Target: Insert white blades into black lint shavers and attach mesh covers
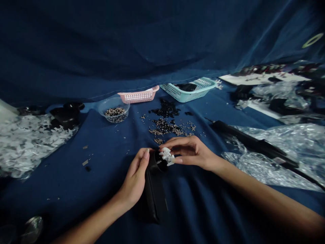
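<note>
My left hand (137, 176) is wrapped round the side of a long black plastic housing (153, 189), its thumb near the rim of the round opening at the far end. Between the thumb and fingers of my right hand (189, 151) is a small white plastic part (167, 155) of irregular shape, held at that opening. Whether the white part touches the inside of the housing I cannot tell. Just beyond my hands lies a scatter of small screws (170, 127) with black pieces (166, 108) behind them.
A clear bowl (114, 115) of screws, a pink basket (139, 96) and a turquoise basket (188, 96) stand at the back. Left is a bag of white parts (33, 142). On the right lie a black electric screwdriver (248, 140) and clear plastic bags (299, 145).
</note>
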`<state>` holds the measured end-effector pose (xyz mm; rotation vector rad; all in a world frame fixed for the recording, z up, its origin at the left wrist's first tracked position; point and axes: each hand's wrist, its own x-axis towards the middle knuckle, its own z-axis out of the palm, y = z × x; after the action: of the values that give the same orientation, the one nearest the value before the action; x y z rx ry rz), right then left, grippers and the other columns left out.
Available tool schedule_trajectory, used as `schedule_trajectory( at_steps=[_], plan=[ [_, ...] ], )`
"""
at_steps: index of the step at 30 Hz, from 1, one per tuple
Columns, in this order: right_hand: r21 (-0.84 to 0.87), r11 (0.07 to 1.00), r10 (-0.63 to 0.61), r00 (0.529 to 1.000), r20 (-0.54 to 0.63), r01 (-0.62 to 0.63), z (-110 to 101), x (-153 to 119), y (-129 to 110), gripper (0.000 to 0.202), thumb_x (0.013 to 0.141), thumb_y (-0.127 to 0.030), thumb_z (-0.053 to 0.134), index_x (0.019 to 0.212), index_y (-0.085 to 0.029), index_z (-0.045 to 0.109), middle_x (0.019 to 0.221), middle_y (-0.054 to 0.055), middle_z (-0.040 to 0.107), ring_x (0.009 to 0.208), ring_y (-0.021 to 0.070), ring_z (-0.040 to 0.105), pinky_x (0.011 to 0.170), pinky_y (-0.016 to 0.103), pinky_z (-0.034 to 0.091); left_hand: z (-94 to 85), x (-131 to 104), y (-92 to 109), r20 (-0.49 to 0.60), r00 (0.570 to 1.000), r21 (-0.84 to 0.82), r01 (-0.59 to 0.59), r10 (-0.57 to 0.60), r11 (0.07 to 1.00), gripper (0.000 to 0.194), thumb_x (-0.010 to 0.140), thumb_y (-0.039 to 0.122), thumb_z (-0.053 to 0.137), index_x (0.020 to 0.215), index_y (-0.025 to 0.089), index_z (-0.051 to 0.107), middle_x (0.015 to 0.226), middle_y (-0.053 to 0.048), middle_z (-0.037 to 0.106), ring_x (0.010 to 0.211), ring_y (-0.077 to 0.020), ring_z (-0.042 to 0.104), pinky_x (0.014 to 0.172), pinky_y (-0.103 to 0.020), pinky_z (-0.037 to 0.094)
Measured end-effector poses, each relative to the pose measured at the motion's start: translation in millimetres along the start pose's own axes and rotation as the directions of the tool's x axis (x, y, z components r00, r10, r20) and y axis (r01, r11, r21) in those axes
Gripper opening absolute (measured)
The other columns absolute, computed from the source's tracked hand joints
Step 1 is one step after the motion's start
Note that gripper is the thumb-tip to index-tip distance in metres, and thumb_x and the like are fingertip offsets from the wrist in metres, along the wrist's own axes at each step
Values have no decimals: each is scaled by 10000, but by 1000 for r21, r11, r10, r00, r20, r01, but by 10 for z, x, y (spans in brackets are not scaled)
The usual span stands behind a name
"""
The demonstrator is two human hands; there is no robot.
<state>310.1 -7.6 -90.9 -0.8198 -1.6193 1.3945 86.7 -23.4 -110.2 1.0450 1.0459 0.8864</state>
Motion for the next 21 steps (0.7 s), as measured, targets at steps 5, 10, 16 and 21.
schedule_trajectory(
  at_steps=[5, 10, 16, 21],
  plan=[
    [132, 989, 69, 996, -51, -62, -23, -12, 62, 437, 832, -418, 815, 1211, -209, 753, 1098, 95, 783, 1026, 224, 759, 930, 343, 612, 27, -14, 69, -25, 999, 55, -19, 20, 998, 388, 964, 545, 531, 1120, 246, 723, 1160, -15, 730, 1207, -204, 602, 974, -223, 483],
    [151, 987, 68, 996, -57, -59, -8, -60, 25, 367, 835, -316, 823, 1194, -274, 764, 1198, 57, 743, 1082, 214, 739, 976, 347, 599, 34, -31, 104, -75, 995, 77, -61, 67, 995, 316, 995, 468, 495, 1060, 259, 723, 1112, 14, 719, 1193, -173, 582, 943, -176, 471],
    [105, 994, 46, 996, -78, -37, 63, -118, -83, 364, 853, -277, 805, 1211, -319, 752, 1238, 31, 725, 1114, 202, 725, 1006, 337, 588, 35, -17, 162, -112, 989, 10, -99, 99, 995, 287, 1000, 377, 452, 955, 220, 689, 907, 23, 693, 890, -123, 620, 795, -143, 468],
    [-265, 960, -127, 986, -112, 93, 158, -126, -163, 381, 845, -223, 802, 1214, -299, 749, 1169, 41, 752, 1085, 200, 717, 959, 327, 606, 28, -39, 212, -175, 974, -13, -148, 143, 989, 250, 949, 341, 518, 864, 183, 692, 849, -13, 698, 831, -152, 634, 704, -190, 478]
  ],
)
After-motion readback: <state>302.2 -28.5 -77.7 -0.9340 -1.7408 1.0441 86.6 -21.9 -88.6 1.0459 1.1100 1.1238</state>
